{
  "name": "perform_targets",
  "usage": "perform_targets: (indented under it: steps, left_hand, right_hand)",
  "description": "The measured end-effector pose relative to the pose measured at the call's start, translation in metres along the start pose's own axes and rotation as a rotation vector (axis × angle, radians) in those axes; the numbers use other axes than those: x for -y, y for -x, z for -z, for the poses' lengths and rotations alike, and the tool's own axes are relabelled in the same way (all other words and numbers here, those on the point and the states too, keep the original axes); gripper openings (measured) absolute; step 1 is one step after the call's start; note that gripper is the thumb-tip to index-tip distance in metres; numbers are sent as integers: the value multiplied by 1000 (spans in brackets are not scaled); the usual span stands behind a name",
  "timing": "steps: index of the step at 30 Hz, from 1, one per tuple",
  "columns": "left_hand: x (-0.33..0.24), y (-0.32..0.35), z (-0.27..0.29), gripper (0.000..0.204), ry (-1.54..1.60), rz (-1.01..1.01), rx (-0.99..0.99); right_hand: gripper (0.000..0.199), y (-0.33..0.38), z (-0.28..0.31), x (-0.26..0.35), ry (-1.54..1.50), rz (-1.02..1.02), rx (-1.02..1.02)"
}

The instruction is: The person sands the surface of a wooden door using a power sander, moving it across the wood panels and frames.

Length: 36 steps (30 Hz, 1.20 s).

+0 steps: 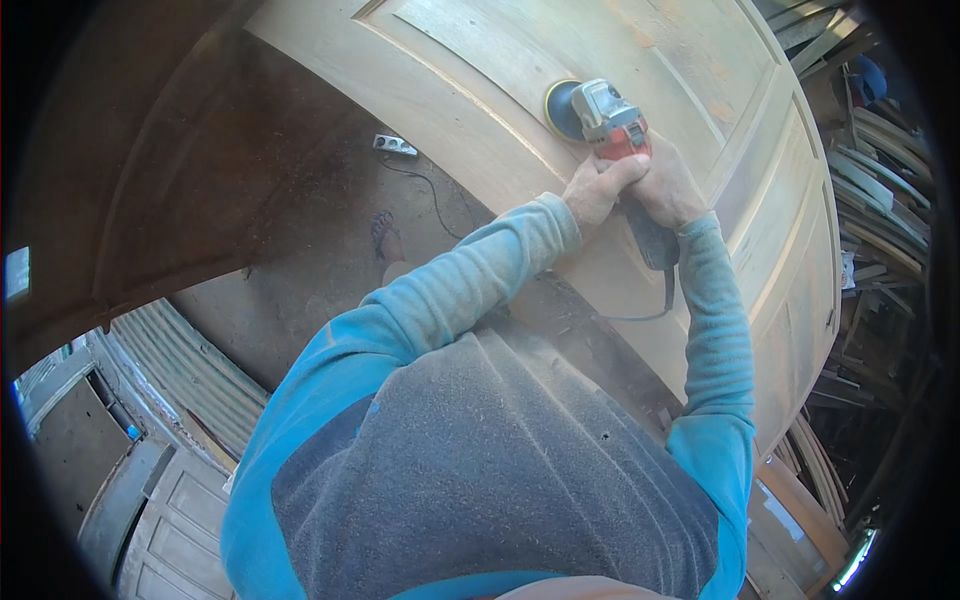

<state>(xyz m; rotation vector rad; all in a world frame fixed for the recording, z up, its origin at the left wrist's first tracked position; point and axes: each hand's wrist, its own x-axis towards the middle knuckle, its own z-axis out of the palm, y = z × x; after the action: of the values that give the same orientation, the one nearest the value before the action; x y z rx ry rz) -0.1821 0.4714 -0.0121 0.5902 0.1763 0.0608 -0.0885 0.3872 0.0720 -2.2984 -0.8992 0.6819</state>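
Note:
Both my hands grip an angle grinder (613, 118) with a grey head, a red collar and a dark body. Its round sanding disc (563, 110), dark with a yellow rim, is tilted against the pale wooden panelled door (480, 130). My left hand (598, 188) is closed round the grinder near its red collar, thumb across the top. My right hand (672, 185) wraps the body from the right, its fingers partly hidden. The tool's dark cord (668, 292) leaves the rear end and bends over the door.
A white power strip (395, 145) with a dark cable lies on the dusty floor left of the door, near a sandalled foot (385, 238). Stacked wood strips (885, 190) line the right side. Corrugated sheeting (190, 370) and another panelled door (180, 530) stand at lower left.

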Motion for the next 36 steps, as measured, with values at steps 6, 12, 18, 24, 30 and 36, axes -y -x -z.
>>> perform_targets:
  steps: [6, 12, 18, 24, 30, 36]
  left_hand:
    - [10, -9, -14, 59, -68, 133, -105]
    - [30, 9, -20, 66, -38, 82, -34]
    - [38, 15, -25, 65, -69, 0, 33]
    - [35, 12, -33, 68, -35, 148, 88]
    - [48, 13, -44, 69, -47, 173, 31]
    - [72, 27, -49, 64, -11, 173, 15]
  right_hand:
    - [45, 10, 14, -5, -138, -245, 27]
    - [50, 31, 17, -18, -88, -121, 91]
    - [48, 47, 12, -23, -49, -46, 8]
    - [47, 55, 23, -22, -91, -157, 19]
    - [44, 69, 31, -22, -133, -288, 56]
    - [42, 90, 27, -34, -144, -183, 16]
